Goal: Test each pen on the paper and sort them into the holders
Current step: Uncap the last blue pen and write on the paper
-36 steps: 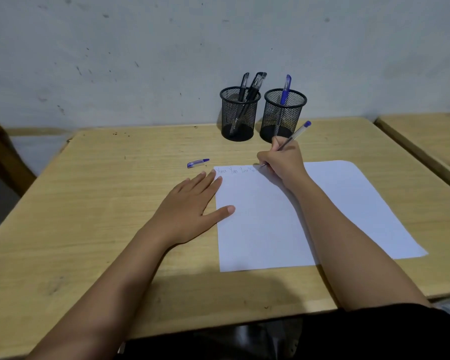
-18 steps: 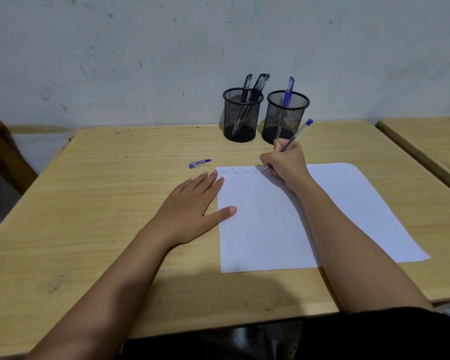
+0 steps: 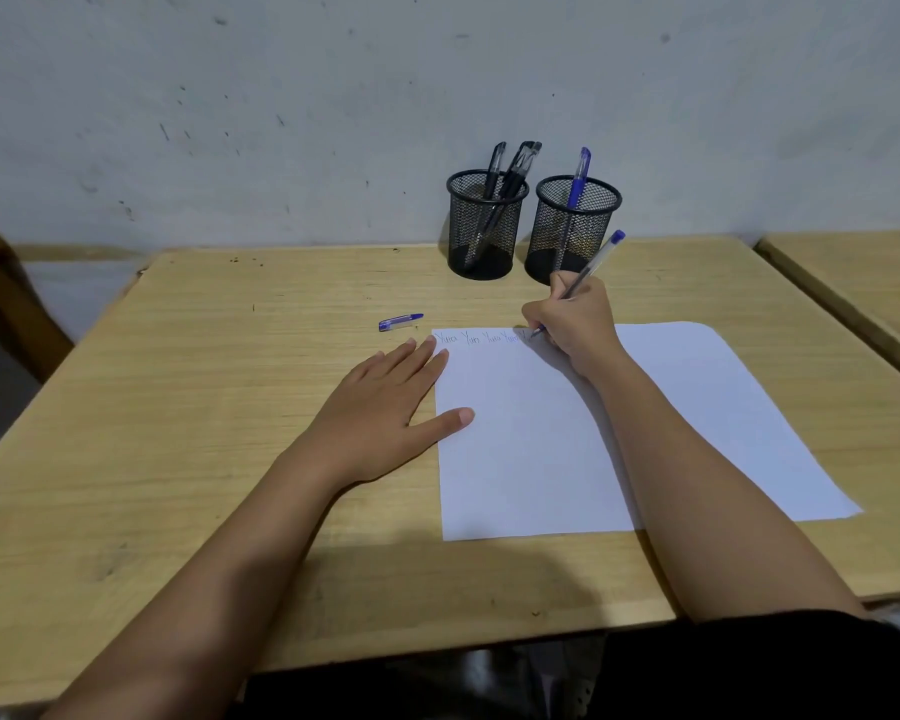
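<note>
Head view: left hand (image 3: 385,407) lies flat on the counter (image 3: 204,407) mid-frame, fingers straight, thumb pinning the left edge of the paper (image 3: 531,459). Just above, right of centre, the right hand (image 3: 575,324) pinches the blue pen (image 3: 585,270), tip on the top line. It has crept rightward in the last second, starting a fifth word, so the ink flows and this test looks nearly done. The writing reads roughly "Yura", repeated. A pen cap (image 3: 400,322) lies left of the paper. At upper centre, the left holder (image 3: 484,231) has black pens and the right holder (image 3: 572,236) one blue. No brands legible.

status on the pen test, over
Right hand grips blue pen, tip on paper. Left hand flat, thumb on paper. Pen cap loose beside paper, nothing in the way.
</note>
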`<state>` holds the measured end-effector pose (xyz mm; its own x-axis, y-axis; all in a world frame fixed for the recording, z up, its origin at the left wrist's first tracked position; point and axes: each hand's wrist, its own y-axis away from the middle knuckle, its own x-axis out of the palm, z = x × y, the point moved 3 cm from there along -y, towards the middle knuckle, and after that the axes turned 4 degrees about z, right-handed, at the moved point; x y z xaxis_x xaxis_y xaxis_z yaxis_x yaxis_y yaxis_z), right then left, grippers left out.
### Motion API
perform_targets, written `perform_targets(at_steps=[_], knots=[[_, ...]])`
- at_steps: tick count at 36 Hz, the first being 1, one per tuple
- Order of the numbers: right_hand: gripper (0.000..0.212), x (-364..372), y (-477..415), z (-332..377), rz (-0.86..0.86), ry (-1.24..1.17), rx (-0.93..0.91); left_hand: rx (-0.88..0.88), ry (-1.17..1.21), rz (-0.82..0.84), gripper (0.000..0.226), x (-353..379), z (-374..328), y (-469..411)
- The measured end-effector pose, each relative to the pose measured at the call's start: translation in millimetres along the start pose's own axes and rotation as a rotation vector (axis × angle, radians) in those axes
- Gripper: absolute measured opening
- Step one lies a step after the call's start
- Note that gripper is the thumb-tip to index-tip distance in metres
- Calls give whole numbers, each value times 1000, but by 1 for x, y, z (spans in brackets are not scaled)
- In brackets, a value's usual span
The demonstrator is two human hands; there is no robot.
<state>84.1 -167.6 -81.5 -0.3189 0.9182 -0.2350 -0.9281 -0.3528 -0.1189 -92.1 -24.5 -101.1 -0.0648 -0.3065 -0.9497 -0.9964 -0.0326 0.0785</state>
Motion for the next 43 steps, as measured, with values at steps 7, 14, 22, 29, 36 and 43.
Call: perform_targets(at_steps=[7, 14, 22, 29, 36, 43], knots=[[45, 0, 2, 1, -8, -8, -20, 0, 10, 4, 89, 0, 0, 0], [45, 0, 4, 1, -56, -16, -9, -1, 8, 5, 90, -1, -1, 1], [43, -1, 6, 5, -52, 16, 1, -3, 3, 17, 85, 0, 0, 1], [46, -7, 6, 4, -121, -197, 50, 5, 24, -1, 86, -1, 0, 0], [39, -6, 11, 7, -85, -613, 63, 3, 50, -16, 75, -4, -2, 2], [12, -6, 18, 14, -47, -669, 83, 17, 88, -59, 69, -6, -4, 3]])
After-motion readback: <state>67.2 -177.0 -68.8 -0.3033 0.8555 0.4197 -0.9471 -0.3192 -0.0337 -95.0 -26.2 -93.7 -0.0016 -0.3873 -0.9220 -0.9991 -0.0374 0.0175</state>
